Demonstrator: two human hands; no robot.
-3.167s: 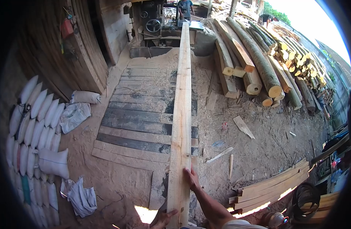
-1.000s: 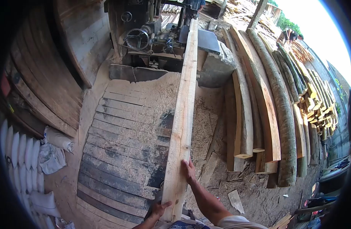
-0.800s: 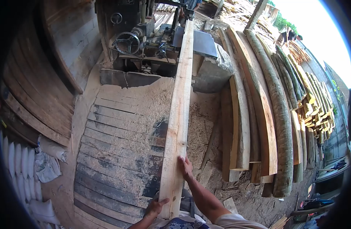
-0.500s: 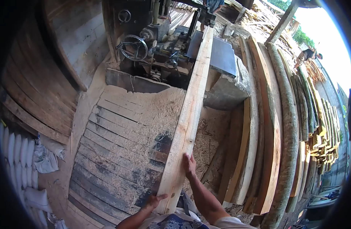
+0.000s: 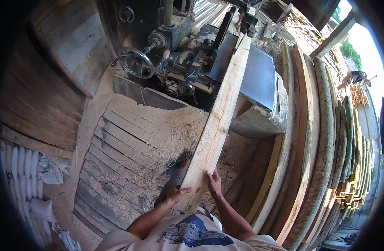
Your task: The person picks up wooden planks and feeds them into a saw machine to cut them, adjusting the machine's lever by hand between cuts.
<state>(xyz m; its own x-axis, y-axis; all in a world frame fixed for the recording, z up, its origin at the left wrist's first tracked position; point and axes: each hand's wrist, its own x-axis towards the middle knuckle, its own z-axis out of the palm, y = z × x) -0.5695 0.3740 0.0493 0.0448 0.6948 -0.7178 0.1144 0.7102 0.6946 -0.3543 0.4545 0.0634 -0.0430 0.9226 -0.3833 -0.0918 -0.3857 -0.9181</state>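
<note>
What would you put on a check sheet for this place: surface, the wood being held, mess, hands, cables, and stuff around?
Surface: a metal table on the machine; floor planks below.
Job's things: one long board, reaching to the machine.
Clutter: sawdust scattered over the floor planks.
Hands: left hand on the board's left edge, thumb on top; right hand at its right edge, slightly farther forward.
Cables: nothing seen.
Surroundings: logs on the right, white sacks on the left, another person far off.
</note>
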